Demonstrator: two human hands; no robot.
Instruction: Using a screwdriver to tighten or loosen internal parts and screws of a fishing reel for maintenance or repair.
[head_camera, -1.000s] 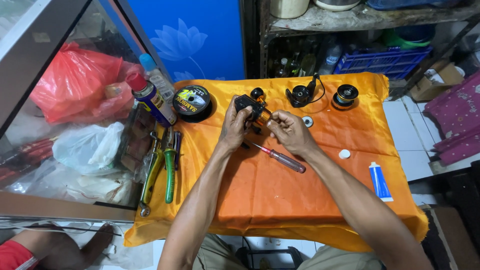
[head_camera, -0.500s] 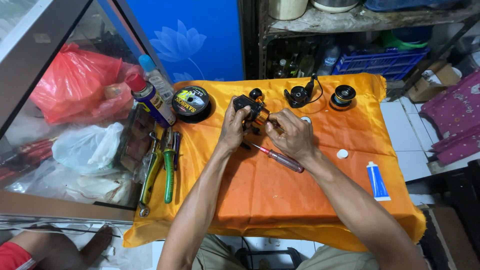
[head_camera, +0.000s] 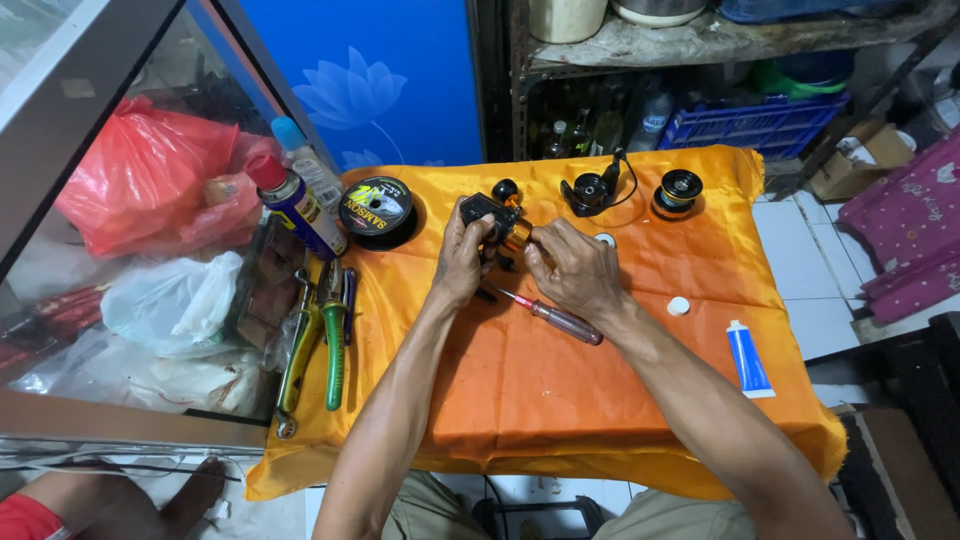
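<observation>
You hold a black fishing reel body (head_camera: 492, 212) with a gold-coloured part just above the far middle of the orange cloth (head_camera: 560, 390). Your left hand (head_camera: 462, 258) grips it from the left, fingers curled and closed around the black housing. Your right hand (head_camera: 578, 268) meets it from the right, thumb and fingertips pinched together on the gold-coloured end; exactly which small piece they pinch is hidden by the fingers.

Just beneath your hands, a screwdriver with a dark red handle (head_camera: 552, 318) lies on the cloth, its shaft running up to the left under your left wrist. A small white ring (head_camera: 604, 239) sits just beyond your right hand, and a small white cap (head_camera: 679, 306) lies to the right of that wrist. Further back on the cloth are a black reel part with a wire bail (head_camera: 591, 190) and, to its right, a black and gold spool (head_camera: 677, 190).

To the left of the reel lies a round spool of fishing line (head_camera: 376, 209), with a blue spray can with a red cap (head_camera: 293, 205) beside it and a clear bottle with a blue top (head_camera: 306, 168) behind it. Green-handled pliers (head_camera: 333, 338) and a second pair with yellow-green handles (head_camera: 299, 350) lie along the left edge of the cloth. A blue and white tube (head_camera: 748, 359) lies near the right edge, well apart from your hands.
</observation>
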